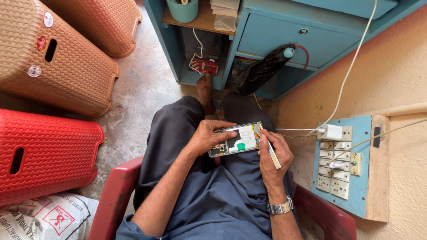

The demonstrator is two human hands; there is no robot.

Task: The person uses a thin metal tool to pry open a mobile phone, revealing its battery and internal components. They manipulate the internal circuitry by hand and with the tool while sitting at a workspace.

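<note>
The phone [235, 140] lies back-up between the two hands over the person's lap, its rear cover off so that the white inner plate, a green patch and the camera end show. It looks light, thin and stiff, but with its insides bare it is probably fragile; the safe hold is by the long edges and the ends, off the exposed parts.

The left hand [209, 135] is closed on the phone's camera end, fingers curled over the top edge and thumb under. The right hand [273, 155] pinches a thin pale tool [271, 151], a flat strip, with its upper end touching the phone's other end; the fingers steady that end too. A metal watch [280, 207] sits on the right wrist.

Below the hands are the dark trousers and a red chair [116, 200]. Just right of the right hand a blue switchboard [362, 178] is fixed to the wall, with a white charger [331, 132] plugged in; its cable runs close by the phone and could snag. Ahead of the hands stands a blue cabinet [267, 35] with a black bag [262, 69] hanging from it. Well to the left lie brown baskets [58, 62], a red basket [49, 155] and a printed sack [49, 218].
</note>
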